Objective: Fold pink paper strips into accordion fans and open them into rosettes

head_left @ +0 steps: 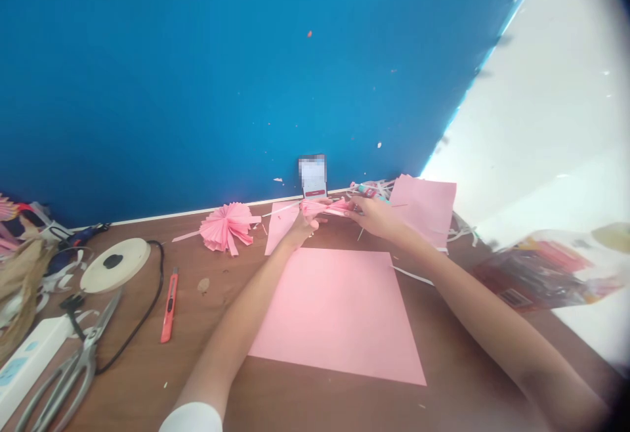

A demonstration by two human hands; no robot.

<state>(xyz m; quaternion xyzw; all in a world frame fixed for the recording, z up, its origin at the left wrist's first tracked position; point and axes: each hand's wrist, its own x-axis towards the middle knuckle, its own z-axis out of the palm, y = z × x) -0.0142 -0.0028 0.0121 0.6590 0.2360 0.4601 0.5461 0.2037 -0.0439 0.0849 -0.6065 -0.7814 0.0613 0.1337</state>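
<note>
Between my two hands is a pink pleated paper strip (pixel 337 207), pinched narrow in the middle and fanned a little toward its ends. My left hand (pixel 301 225) is closed on its left end, fingers curled around the folds. At the right end my right hand (pixel 368 214) grips the same pleats between thumb and fingers. Below them a flat pink paper sheet (pixel 339 314) lies on the brown table (pixel 197 366). A pink paper rosette (pixel 229 228) with loose strips rests to the left of my hands.
A phone (pixel 314 177) leans on the blue wall (pixel 275 77). Pink sheets (pixel 426 209) stand behind my right arm. At left lie a red utility knife (pixel 169 307), scissors (pixel 81 360), a white disc (pixel 115 264) with black cord and a power strip (pixel 32 360). A plastic package (pixel 536 271) is at right.
</note>
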